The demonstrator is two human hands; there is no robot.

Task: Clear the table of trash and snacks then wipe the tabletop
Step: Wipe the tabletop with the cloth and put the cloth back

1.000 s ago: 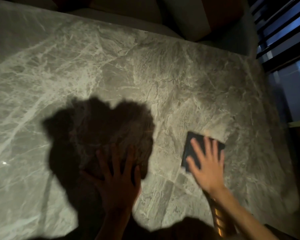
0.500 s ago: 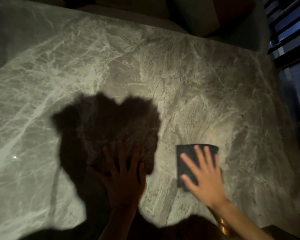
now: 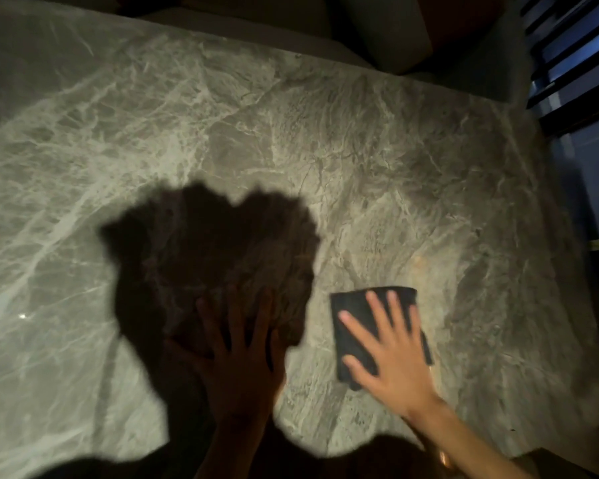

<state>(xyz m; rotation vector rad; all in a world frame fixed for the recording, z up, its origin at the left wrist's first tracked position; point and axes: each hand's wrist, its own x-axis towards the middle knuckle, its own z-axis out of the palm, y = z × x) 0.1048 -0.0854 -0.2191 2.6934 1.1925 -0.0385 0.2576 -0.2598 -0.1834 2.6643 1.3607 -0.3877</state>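
A dark grey folded cloth [image 3: 357,307] lies flat on the grey marble tabletop [image 3: 291,150], right of centre near the front edge. My right hand [image 3: 389,357] presses down on it with fingers spread and straight. Flat on the bare marble to the left, my left hand [image 3: 239,361] rests with its fingers spread, inside the dark shadow of my head. No trash or snacks show on the tabletop.
Dark seating [image 3: 388,25] stands beyond the far edge of the table. A slatted wall or window [image 3: 581,46] runs along the right. The table's right edge [image 3: 574,271] drops off to a dark floor.
My right hand has slid the cloth leftward and toward me across the marble. My left hand has stayed planted on the table.
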